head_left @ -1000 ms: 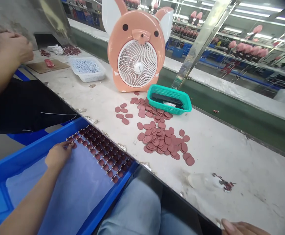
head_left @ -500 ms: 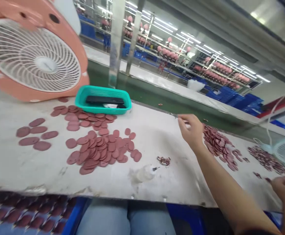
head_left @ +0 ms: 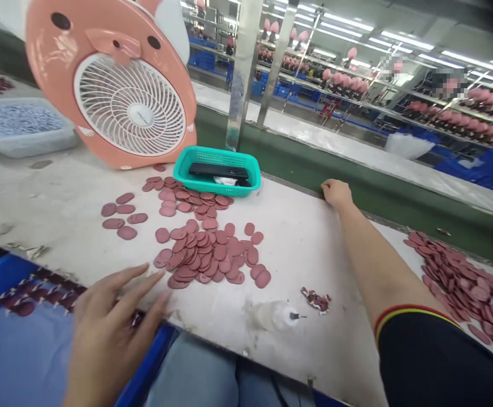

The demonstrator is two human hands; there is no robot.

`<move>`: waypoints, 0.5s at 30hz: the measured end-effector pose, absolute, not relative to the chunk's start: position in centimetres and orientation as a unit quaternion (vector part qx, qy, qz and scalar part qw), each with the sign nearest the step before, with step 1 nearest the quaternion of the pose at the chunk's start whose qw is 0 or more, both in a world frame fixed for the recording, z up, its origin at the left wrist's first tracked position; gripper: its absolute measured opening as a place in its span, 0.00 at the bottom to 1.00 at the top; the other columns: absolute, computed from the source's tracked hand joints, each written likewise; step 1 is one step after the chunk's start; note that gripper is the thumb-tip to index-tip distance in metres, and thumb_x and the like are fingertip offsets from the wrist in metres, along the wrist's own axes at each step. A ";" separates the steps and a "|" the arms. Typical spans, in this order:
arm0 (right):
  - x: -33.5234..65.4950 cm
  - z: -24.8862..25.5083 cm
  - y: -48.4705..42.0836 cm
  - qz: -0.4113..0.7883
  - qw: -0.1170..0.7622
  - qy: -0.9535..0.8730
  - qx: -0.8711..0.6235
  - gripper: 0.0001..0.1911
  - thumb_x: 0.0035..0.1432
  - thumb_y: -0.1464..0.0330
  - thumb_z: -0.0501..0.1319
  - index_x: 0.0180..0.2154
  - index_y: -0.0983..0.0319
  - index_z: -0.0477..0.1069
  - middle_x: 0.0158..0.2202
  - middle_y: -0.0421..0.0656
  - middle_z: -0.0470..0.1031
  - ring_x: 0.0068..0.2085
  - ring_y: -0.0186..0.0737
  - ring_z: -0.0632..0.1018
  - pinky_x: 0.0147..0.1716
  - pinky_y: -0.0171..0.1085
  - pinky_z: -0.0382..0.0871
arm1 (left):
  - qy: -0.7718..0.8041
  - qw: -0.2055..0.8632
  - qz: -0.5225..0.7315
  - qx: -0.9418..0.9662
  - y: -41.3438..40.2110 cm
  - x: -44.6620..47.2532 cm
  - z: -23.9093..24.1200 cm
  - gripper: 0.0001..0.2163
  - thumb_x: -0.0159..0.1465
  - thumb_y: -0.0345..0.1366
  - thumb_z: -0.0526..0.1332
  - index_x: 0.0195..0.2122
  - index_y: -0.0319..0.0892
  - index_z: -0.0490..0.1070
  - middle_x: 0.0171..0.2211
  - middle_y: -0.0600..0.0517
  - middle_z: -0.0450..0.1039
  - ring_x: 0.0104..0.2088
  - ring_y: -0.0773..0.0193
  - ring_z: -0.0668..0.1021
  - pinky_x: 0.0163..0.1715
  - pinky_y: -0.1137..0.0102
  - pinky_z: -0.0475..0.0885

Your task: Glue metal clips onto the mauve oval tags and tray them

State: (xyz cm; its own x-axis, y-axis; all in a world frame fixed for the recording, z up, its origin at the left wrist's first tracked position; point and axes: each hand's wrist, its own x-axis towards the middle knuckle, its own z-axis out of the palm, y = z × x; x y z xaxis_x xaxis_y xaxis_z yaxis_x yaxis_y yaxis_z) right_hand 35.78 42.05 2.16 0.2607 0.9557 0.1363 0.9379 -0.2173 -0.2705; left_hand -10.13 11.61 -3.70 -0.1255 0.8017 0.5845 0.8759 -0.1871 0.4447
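Fan body (head_left: pixel 60 96): pink plastic, smooth, glossy w/ light streaks. Fan grille (head_left: pixel 130 113): white plastic, fine ribs, low sheen. Basket (head_left: pixel 216 152): teal moulded plastic, perforated walls, slight gloss. Discs (head_left: pixel 204 254): dull pink-red, matt, rubber or foam, can't tell which. Surface (head_left: pixel 310 243): off-white coating, scuffed, stained, rough in patches. Tub (head_left: pixel 21 144): translucent plastic, frosted look. Post (head_left: pixel 242 73): polished metal, mirror-bright. Tray rim (head_left: pixel 148 362): blue plastic, smooth. Sleeve (head_left: pixel 437 362): black cloth, matt, striped cuff. Trousers (head_left: pixel 191 367): pale blue denim, soft weave. Floor (head_left: pixel 297 133): green paint, glossy.
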 end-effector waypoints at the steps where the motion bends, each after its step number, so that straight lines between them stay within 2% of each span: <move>1: 35.5 2.4 41.0 0.033 0.153 -0.612 -0.775 0.17 0.69 0.62 0.62 0.54 0.63 0.71 0.54 0.48 0.74 0.51 0.46 0.78 0.50 0.49 0.76 | -0.627 0.067 -0.377 -0.678 12.3 -9.6 -3.3 0.13 0.65 0.39 0.65 0.51 0.49 0.77 0.51 0.40 0.76 0.49 0.41 0.77 0.54 0.45 0.67; 4: 34.4 2.9 36.5 0.052 0.159 -0.641 -0.749 0.14 0.69 0.61 0.61 0.50 0.63 0.73 0.50 0.47 0.76 0.47 0.43 0.79 0.48 0.47 0.77 | -0.638 0.067 -0.332 -0.691 14.2 -8.7 -2.2 0.14 0.68 0.41 0.61 0.51 0.43 0.79 0.52 0.37 0.77 0.51 0.38 0.76 0.53 0.46 0.68; 7: 33.3 3.1 31.1 0.073 0.168 -0.679 -0.712 0.11 0.68 0.62 0.62 0.46 0.63 0.76 0.42 0.44 0.80 0.40 0.39 0.81 0.45 0.45 0.77 | -0.659 0.024 -0.321 -0.679 14.9 -8.6 -1.5 0.13 0.67 0.44 0.62 0.46 0.45 0.82 0.50 0.41 0.79 0.50 0.38 0.75 0.49 0.48 0.69; 9: 32.7 3.6 27.5 0.071 0.191 -0.698 -0.686 0.09 0.65 0.64 0.64 0.44 0.61 0.78 0.40 0.43 0.82 0.38 0.41 0.82 0.44 0.44 0.77 | -0.666 0.004 -0.326 -0.671 14.9 -8.5 -1.2 0.11 0.68 0.43 0.61 0.43 0.46 0.82 0.49 0.43 0.80 0.50 0.39 0.75 0.48 0.49 0.68; 12: 31.5 5.1 22.2 0.038 0.266 -0.709 -0.652 0.12 0.64 0.62 0.63 0.45 0.59 0.79 0.44 0.46 0.83 0.42 0.45 0.82 0.42 0.44 0.78 | -0.674 -0.012 -0.338 -0.656 14.7 -8.1 -1.1 0.12 0.69 0.41 0.58 0.40 0.47 0.82 0.47 0.43 0.81 0.51 0.39 0.75 0.51 0.49 0.64; 15: 29.1 6.8 16.5 -0.022 0.365 -0.723 -0.586 0.12 0.65 0.60 0.61 0.45 0.58 0.79 0.45 0.46 0.82 0.41 0.43 0.82 0.41 0.42 0.78 | -0.684 -0.042 -0.370 -0.628 14.4 -7.8 -0.8 0.12 0.70 0.41 0.57 0.40 0.46 0.80 0.46 0.41 0.81 0.54 0.36 0.73 0.55 0.45 0.57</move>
